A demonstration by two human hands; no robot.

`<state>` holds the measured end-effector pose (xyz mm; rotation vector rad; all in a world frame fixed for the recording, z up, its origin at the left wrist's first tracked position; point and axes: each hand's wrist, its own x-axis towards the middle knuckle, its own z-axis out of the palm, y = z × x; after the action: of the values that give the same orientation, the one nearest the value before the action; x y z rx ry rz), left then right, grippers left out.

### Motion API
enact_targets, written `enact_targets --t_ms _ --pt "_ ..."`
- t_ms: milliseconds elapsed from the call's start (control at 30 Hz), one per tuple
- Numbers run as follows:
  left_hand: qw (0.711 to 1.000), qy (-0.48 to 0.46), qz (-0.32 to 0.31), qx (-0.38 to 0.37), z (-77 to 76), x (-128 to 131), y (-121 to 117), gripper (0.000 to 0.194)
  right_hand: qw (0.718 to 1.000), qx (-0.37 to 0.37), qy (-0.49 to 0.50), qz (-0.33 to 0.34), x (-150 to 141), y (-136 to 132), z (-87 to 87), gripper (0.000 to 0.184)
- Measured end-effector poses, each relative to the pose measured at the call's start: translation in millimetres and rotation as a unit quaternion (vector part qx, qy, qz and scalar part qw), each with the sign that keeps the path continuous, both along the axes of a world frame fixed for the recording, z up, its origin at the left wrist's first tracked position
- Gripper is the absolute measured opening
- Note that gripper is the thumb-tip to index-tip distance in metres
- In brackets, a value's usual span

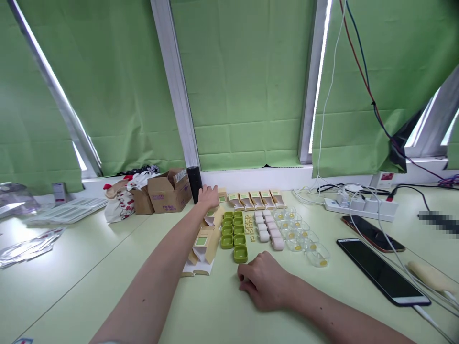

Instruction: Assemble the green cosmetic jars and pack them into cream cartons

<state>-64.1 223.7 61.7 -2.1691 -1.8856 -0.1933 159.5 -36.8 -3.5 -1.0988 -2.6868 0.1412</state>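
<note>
My left hand [208, 197] reaches to the far end of a column of cream cardboard boxes [207, 239], beside a black cylinder [194, 184]. Its fingertips are hidden, so I cannot tell whether it grips a box. Closed in a loose fist, my right hand [267, 281] rests on the table just in front of the rows, with nothing visible in it. Between the hands stand green square trays [240, 254], small yellow pieces [249, 224], white rounded cases [264, 236], pink rounded cases [278, 242] and clear plastic covers [318, 255] with yellow spots.
More cream boxes [256, 200] line the back. At left are a brown carton [168, 193], a printed cloth bag [120, 203] and white trays [71, 210]. Two phones [382, 270], a power strip [373, 209] and loose cables lie at right.
</note>
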Motion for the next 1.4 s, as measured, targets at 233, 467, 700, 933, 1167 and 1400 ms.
enact_targets --t_ms 233,467,700,933,1167,1400 --pt "1.000 -0.005 0.022 -0.015 -6.5 7 29 0.044 1.000 -0.006 -0.008 -0.005 0 1 3.1 0.016" --pt "0.998 -0.008 0.048 -0.029 -13.6 7 48 0.042 1.000 0.004 -0.021 0.005 1 1 2.0 0.022" --pt "0.999 -0.021 0.019 -0.033 -19.6 2 50 0.041 0.999 0.012 -0.034 0.007 0 2 3.1 0.022" --pt "0.997 -0.067 0.005 -0.047 -21.0 4 41 0.040 0.999 0.000 -0.043 -0.001 -3 1 5.6 0.023" --pt "0.989 -0.139 0.013 -0.038 -7.4 12 30 0.046 0.999 0.009 -0.033 -0.010 -1 0 9.7 0.022" --pt "0.974 -0.202 -0.091 0.048 51.2 6 -16 0.047 0.993 0.069 0.076 -0.063 22 7 29.1 0.011"
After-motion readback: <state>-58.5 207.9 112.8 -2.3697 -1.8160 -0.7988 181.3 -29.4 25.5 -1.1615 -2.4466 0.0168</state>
